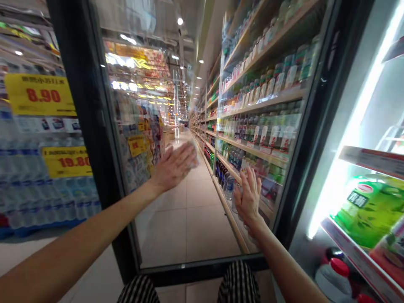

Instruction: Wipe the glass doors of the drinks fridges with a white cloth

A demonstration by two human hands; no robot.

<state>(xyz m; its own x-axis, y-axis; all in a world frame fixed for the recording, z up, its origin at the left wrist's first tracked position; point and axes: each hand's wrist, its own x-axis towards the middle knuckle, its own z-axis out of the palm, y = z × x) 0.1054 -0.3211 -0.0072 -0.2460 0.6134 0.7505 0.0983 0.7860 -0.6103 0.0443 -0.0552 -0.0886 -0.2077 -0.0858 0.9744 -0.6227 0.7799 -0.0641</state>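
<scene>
We see both hands spread flat against the glass door (195, 235) of a cooler, which stands swung out before us. The left hand (175, 166) presses near the pane's centre, fingers released and grasping nothing; the right hand (249, 198) lies at four o'clock from it, palm likewise flat. At three o'clock, green packs (369, 210) fill a lit shelf (356, 252).

This is a supermarket: long shelves (252, 105) full of bottled drinks line a tiled aisle (192, 202), yellow price signs (39, 94) (one reads 8.90) hang over stacked water bottles (47, 193), and a lit refrigerated cabinet (362, 168) stands with its glass door (189, 126) open.
</scene>
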